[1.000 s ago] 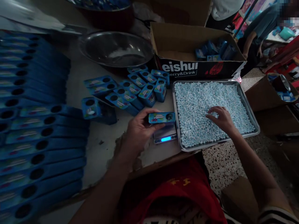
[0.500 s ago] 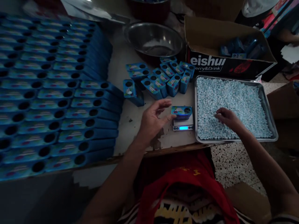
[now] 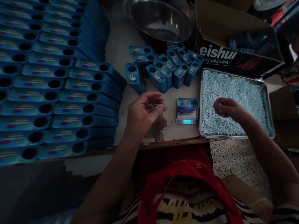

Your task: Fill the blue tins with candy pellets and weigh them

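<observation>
A small scale with a lit blue display stands on the table, partly blurred. On it sits a blue box. My left hand hovers left of the scale, fingers apart, touching nothing. Over the left part of a metal tray of small pale blue candies is my right hand. Its fingers are curled together; whether candies are inside is hidden. Several blue boxes with round holes on top stand behind the scale.
Rows of blue boxes fill the left side of the table. At the back is a metal bowl. A cardboard box holding blue packs stands behind the tray. The table's worn front edge is near my body.
My left hand has moved left, away from the box on the scale. My right hand has closed more and seems lifted slightly above the candies. The view has shifted.
</observation>
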### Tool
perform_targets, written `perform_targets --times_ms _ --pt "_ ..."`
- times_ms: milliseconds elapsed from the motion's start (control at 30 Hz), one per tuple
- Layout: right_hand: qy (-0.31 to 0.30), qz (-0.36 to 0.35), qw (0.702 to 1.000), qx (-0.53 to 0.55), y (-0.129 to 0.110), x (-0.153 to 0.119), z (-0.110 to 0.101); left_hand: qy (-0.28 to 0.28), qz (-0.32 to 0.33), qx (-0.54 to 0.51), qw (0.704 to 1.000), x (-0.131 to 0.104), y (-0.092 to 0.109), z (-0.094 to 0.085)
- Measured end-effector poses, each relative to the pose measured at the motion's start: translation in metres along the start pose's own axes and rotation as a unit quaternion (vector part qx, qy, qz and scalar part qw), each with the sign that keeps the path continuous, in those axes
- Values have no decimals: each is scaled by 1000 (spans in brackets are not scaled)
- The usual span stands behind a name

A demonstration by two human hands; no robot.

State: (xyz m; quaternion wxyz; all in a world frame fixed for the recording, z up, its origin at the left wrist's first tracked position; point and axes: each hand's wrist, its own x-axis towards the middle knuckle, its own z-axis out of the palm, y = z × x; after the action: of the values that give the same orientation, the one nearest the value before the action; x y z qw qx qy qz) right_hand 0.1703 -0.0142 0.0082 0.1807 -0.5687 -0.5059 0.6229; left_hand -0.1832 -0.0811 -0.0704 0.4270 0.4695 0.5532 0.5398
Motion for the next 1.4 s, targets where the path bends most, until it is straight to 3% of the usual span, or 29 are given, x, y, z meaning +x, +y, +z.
perform_targets --times_ms 167,333,500,700,867,1067,1300,1400 --pt "-42 -20 997 54 -47 5 19 -11 -17 -4 1000 -4 4 -4" --pt "-66 5 994 83 -65 12 39 -25 -45 -24 998 -9 9 -7" --pt "-47 -30 998 6 -66 16 52 -45 -38 -43 997 -7 1 -8" --pt "-34 -83 992 -92 -71 14 52 -52 -36 -52 997 -4 -4 -5" --pt "-28 -90 992 -87 -74 12 55 -51 3 -30 998 -1 1 8" --pt "-47 -83 991 -89 -58 25 60 -91 44 17 995 3 10 26" --pt "-75 -86 987 -110 -53 26 65 -77 43 46 995 7 8 26" --pt "-60 -76 994 -60 -56 24 61 -87 78 96 988 14 12 30"
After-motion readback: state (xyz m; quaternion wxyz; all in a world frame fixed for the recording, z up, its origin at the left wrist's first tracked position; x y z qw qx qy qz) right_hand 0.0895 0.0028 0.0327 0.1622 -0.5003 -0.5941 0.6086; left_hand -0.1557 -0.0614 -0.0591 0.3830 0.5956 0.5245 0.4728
